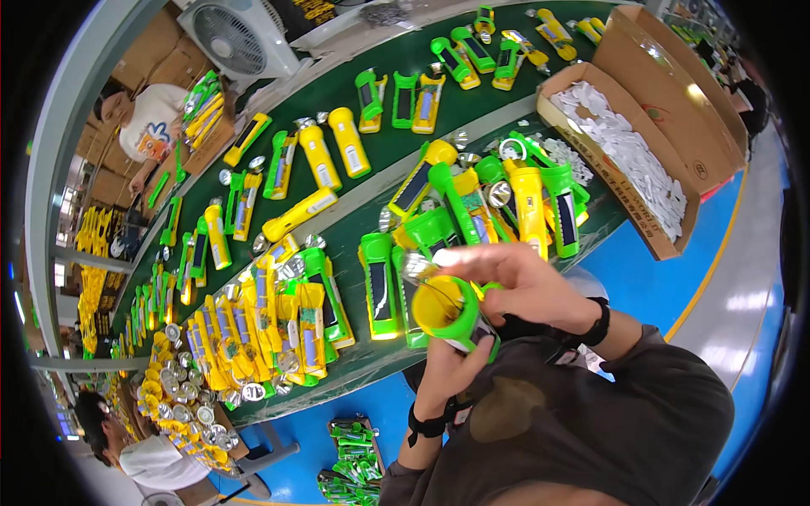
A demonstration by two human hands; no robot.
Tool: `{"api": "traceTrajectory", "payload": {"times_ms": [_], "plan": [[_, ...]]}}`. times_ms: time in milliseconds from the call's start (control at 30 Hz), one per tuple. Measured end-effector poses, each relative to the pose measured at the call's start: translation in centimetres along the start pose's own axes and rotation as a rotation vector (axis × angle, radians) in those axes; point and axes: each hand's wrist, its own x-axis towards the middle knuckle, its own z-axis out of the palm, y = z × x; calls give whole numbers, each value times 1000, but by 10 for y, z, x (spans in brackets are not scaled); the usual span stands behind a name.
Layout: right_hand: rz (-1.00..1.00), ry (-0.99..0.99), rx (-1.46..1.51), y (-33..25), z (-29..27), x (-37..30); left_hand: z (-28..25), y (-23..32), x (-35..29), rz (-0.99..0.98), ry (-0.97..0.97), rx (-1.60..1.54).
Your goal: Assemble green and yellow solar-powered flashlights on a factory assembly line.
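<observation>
My left hand [454, 369] is wrapped round a green and yellow flashlight [460, 333], its open yellow head facing up. Thin wires run from inside that head to a shiny silver reflector [417, 266]. Above the opening, my right hand [527, 285] has its fingertips on the reflector's edge; its thumb is bent in near the flashlight's rim. Just beyond my hands, several green and yellow flashlights lie in a heap, among them a yellow one [529, 207] and a green one with a dark panel [379, 282].
A dense pile of opened yellow flashlight halves [253, 329] lies to the left. Beyond runs a green conveyor belt [245, 139] carrying more flashlights. An open carton [666, 232] of white pieces stands at the right. Co-workers sit at the upper left [156, 126] and lower left [156, 462].
</observation>
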Motion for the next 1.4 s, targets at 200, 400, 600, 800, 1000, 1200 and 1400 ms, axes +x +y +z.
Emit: {"api": "traceTrajectory", "payload": {"times_ms": [200,400,600,800,1000,1200,1400], "plan": [[159,27,18,11,1,-13,7,-10,-14,-129,-184,-54],[-119,218,-504,7,-39,-16,14,-23,-16,-191,8,-397],[-338,903,-1448,4,-201,-35,6,-13,-19,-191,87,-605],[-219,702,-1557,35,-248,-34,10,-13,-16,-203,43,-650],[-225,716,-1550,46,-251,-23,18,-1,-14,-222,120,-530],[-411,875,-1459,14,-236,-45,14,-6,2,-201,144,-247],[-321,713,-478,-28,-146,-35,23,-2,13,-210,305,-71]]}}
